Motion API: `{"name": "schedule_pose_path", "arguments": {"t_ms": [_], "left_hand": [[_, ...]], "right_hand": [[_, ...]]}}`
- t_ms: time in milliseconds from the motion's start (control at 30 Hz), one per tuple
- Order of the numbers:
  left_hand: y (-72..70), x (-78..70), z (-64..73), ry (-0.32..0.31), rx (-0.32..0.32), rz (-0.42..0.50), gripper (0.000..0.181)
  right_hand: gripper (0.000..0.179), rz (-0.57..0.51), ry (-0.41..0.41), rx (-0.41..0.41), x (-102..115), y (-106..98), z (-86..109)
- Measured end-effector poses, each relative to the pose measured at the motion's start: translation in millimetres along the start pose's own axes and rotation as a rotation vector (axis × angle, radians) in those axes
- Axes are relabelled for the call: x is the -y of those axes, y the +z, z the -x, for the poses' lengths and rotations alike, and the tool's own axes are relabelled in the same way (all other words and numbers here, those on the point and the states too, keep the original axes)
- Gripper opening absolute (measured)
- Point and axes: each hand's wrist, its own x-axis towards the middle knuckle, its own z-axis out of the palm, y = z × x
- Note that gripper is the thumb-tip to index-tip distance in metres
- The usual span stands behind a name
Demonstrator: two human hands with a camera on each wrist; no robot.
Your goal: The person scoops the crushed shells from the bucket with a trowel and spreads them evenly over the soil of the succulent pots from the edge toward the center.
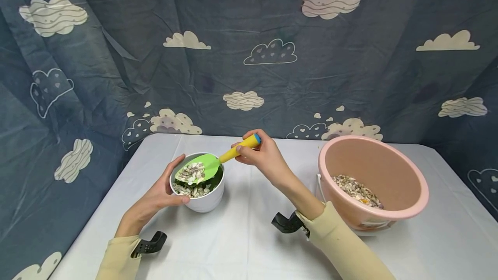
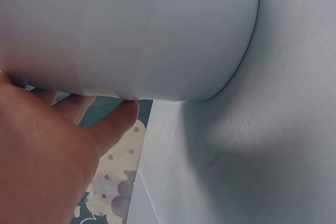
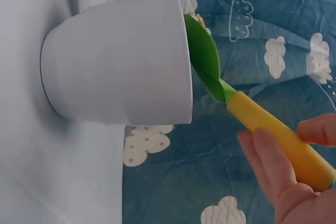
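Observation:
My left hand holds the side of a white flowerpot, thumb at the front of the rim and fingers round the back. The pot stands upright on the table, with pale, grainy chips inside. In my right hand is a toy-like trowel, pinched by its yellow handle. Its green blade is over the pot's mouth, tilted down to the left, and carries a heap of chips. The blade hides part of the pot's inside.
A pink bucket stands at the right of the white-covered table, with more chips at its bottom and a white handle at its side. Behind the table hangs a dark cloth printed with clouds.

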Motion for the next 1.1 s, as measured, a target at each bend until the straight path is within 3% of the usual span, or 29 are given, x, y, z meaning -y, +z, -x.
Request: {"name": "schedule_pose_path", "arguments": {"t_ms": [233, 433, 800, 1100], "left_hand": [[0.3, -1.1, 2.3, -0.001, 0.026, 0.042, 0.106], [-1.9, -3.6, 4.7, 0.008, 0.065, 0.088, 0.101], [-0.7, -5.1, 3.2, 0.027, -0.011, -0.100, 0.105], [2.1, -5.0, 2.3, 0.015, 0.009, -0.012, 0.107]], "right_hand": [[0.026, -0.034, -0.035, 0.043, -1, -1, 4.2], [0.025, -0.033, -0.124, 0.064, 4, 2, 8.3], [0.026, 0.087, -0.250, 0.060, 12, 9, 9.4], [0.026, 0.204, -0.316, 0.046, 16, 15, 9.4]]}}
